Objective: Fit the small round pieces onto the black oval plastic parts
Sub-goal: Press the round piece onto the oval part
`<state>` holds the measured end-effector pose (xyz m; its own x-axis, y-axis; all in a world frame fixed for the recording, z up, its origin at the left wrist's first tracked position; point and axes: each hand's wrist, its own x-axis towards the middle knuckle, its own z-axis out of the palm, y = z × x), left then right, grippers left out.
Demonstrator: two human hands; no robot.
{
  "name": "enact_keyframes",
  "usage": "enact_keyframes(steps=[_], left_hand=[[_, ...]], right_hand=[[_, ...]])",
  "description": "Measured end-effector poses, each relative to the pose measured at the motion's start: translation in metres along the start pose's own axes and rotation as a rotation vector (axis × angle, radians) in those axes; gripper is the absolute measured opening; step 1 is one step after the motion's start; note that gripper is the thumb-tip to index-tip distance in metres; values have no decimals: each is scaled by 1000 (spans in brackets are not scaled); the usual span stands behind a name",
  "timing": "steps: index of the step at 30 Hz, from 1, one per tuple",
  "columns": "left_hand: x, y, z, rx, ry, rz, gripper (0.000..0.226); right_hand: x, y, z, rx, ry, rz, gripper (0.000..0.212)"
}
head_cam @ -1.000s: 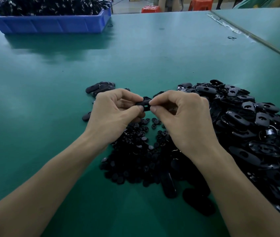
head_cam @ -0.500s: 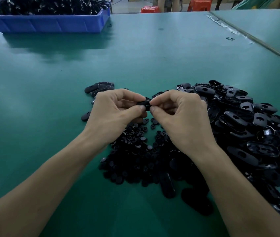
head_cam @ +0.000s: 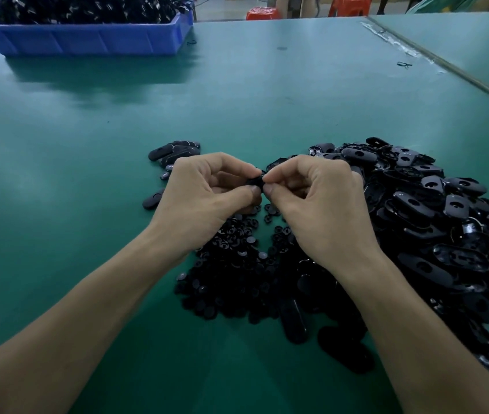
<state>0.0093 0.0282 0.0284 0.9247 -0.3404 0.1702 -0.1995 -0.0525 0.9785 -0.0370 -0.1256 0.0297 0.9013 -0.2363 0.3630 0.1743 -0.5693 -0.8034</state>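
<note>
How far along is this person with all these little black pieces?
Early, it seems. A small group of oval parts set apart beyond the left hand may be finished ones. Both it and the right hand pinch one black part between them. A big heap of oval parts on the right and a pile of small round pieces under the wrists remain.

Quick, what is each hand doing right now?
Left hand: closed, pinching a black part between thumb and fingers.
Right hand: closed, pinching the same black part; any round piece there is hidden.
</note>
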Motion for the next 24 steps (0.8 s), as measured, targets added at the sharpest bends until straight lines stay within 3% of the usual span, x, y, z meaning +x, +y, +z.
enact_keyframes(steps=[11, 17, 24], left_hand=[[3, -5, -2, -30, 51, 46, 16], [4, -4, -2, -42, -6, 8, 19], [4, 1, -7, -81, -68, -6, 22]], right_hand=[[-3, -7, 1, 40, -32, -48, 15], [-1, -5, -3, -38, -58, -60, 22], [3, -4, -8, 96, -107, 28, 15]])
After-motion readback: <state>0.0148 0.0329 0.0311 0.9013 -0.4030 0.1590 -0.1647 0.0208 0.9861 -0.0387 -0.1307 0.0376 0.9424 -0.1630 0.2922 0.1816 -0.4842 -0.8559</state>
